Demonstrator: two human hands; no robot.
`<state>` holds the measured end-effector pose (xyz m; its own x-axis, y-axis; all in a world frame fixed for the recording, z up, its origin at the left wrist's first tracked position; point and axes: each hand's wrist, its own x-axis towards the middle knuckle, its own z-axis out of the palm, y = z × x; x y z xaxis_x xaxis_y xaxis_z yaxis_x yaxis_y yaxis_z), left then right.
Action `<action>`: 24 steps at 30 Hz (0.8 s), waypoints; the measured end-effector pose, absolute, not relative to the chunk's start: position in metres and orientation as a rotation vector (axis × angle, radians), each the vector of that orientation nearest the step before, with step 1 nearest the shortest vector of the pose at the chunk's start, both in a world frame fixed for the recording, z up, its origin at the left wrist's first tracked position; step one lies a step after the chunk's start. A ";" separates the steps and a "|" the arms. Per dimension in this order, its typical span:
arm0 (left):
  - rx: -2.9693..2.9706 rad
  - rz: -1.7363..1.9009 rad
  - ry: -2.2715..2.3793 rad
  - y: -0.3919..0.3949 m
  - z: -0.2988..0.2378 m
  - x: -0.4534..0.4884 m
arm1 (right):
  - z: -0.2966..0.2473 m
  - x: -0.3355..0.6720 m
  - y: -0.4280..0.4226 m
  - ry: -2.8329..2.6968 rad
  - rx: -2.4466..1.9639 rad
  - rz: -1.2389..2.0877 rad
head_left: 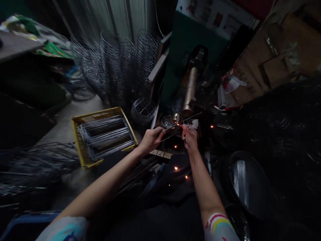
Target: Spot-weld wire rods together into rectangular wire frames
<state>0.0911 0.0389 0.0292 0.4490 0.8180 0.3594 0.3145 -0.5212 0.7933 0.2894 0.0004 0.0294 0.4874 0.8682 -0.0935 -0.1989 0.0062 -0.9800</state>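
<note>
- While both arms reach forward from the bottom edge, the left hand (151,140) is closed in a pinch on a thin metal wire (187,118), thumb and fingers gripping it near the wire's lower left end
- Right hand (190,138): fingers curled narrow around the same piece just right of the left hand; whether it also grips a second wire cannot be told, since the spot is dim and small
- Wire: runs slantwise up to the right, passing under the tip of the copper-coloured electrode (189,91) of a green welding machine (193,43); a bright orange glow sits where wire and tip meet
- Sparks (181,172): small orange points scattered below the hands over the dark lap, with one more to the right of the hands
- Yellow plastic crate (78,144): on the floor to the left of the left forearm, holding rows of bent wire pieces that lie flat
- Small round wire basket (143,110): standing between the crate and the machine, just above the left hand
- Stacks of finished wire frames (117,67): upright against the corrugated wall behind the crate
- Loose bundle of wire (32,167): spread at the far left edge, near the crate
- Cardboard boxes (273,57): piled at the upper right, beside the machine
- Dark round tub (247,182): at the lower right, close to the right forearm, its contents too dark to make out
</note>
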 end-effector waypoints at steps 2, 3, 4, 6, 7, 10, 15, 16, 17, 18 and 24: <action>2.082 0.992 0.932 0.042 0.029 0.092 | 0.027 0.292 -0.011 -0.698 -1.357 0.938; 2.114 0.987 0.925 0.043 0.030 0.093 | 0.024 0.291 -0.020 -0.714 -1.394 0.945; 2.149 0.981 0.920 0.043 0.030 0.094 | 0.020 0.289 -0.031 -0.729 -1.440 0.962; 2.218 0.954 0.916 0.038 0.032 0.095 | 0.008 0.279 -0.055 -0.778 -1.553 1.039; 2.247 0.930 0.912 0.034 0.031 0.094 | 0.000 0.271 -0.068 -0.819 -1.604 1.100; 2.304 0.849 0.905 0.022 0.025 0.080 | -0.027 0.242 -0.105 -1.050 -1.635 1.286; 2.176 0.893 1.123 0.017 -0.004 -0.004 | -0.059 0.206 -0.147 -1.414 -1.579 1.505; 2.106 0.953 1.207 0.020 -0.010 -0.029 | -0.061 0.204 -0.151 -1.468 -1.587 1.509; 2.021 1.027 1.298 0.025 -0.016 -0.055 | -0.063 0.204 -0.153 -1.508 -1.602 1.501; 1.918 1.113 1.397 0.032 -0.022 -0.082 | -0.063 0.205 -0.154 -1.530 -1.622 1.485; 1.117 1.582 1.761 0.075 -0.068 -0.188 | -0.062 0.218 -0.155 -1.477 -1.735 1.398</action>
<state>-0.1882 0.0755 -0.0677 -0.5259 0.8382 0.1445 0.2332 -0.0212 0.9722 0.2178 -0.1547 -0.0619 -0.0954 0.9145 -0.3931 0.4428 -0.3147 -0.8396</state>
